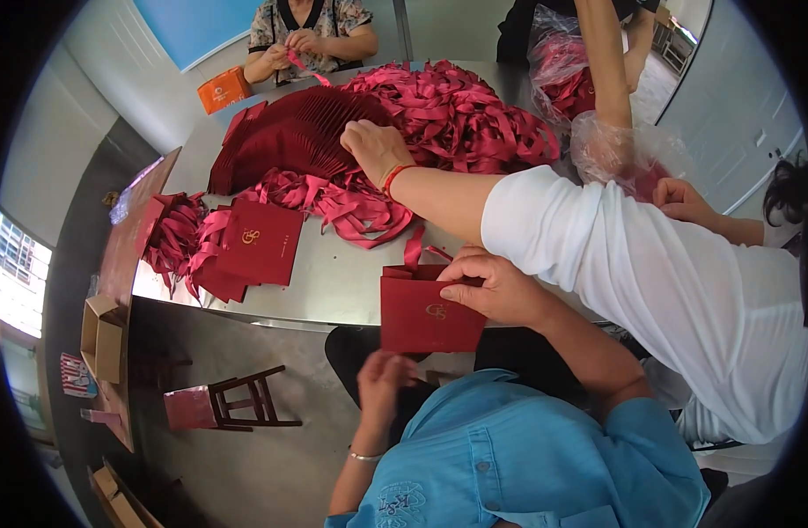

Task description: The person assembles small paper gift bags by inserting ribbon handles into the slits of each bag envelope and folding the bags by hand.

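Observation:
My right hand (496,286) grips the upper right edge of a small dark red paper bag (430,319) with a gold emblem, thumb on its front face. A pink-red ribbon handle (414,248) rises from the bag's mouth. Just below the bag's lower left corner is my left hand (386,383), its fingers loosely curled and a little blurred, with nothing visible in them. A co-worker's white-sleeved arm crosses above my right arm. That person's hand (375,151) rests at a fanned row of red bags (285,136).
A big heap of pink-red ribbons (457,114) covers the far part of the metal table (334,286). More finished-looking red bags (261,242) lie at the left. Two other people work across the table, one beside clear plastic sacks (558,66). A wooden chair (246,398) stands at lower left.

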A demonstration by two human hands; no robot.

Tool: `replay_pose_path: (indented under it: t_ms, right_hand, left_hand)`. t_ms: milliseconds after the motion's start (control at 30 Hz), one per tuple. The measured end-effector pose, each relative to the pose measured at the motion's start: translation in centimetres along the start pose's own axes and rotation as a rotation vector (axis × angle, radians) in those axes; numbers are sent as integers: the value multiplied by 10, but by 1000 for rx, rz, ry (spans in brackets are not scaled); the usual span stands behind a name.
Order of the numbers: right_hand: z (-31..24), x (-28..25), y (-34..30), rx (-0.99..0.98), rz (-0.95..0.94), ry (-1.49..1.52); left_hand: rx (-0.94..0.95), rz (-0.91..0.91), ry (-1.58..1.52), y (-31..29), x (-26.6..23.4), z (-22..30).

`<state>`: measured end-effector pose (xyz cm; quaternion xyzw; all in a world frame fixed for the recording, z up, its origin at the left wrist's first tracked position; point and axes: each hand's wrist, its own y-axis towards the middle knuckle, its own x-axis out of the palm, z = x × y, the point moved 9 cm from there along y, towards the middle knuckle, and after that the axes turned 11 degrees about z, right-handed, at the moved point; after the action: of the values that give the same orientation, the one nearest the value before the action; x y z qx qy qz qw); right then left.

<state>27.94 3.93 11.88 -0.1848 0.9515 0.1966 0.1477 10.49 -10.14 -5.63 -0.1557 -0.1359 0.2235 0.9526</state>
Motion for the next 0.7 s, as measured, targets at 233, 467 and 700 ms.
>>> replay_pose_path:
  t_ms: [233,467,700]
  right_hand:
    - [-5,34,0,-299,-239,-162]
    - [6,40,-8,-125,-306,2]
    - [29,36,-16,111,-322,165]
  left_hand:
    - [942,187,563,-60,21,174]
    - [1027,-38,829,-56,87,151]
    - [971,-77,814,-47,98,137]
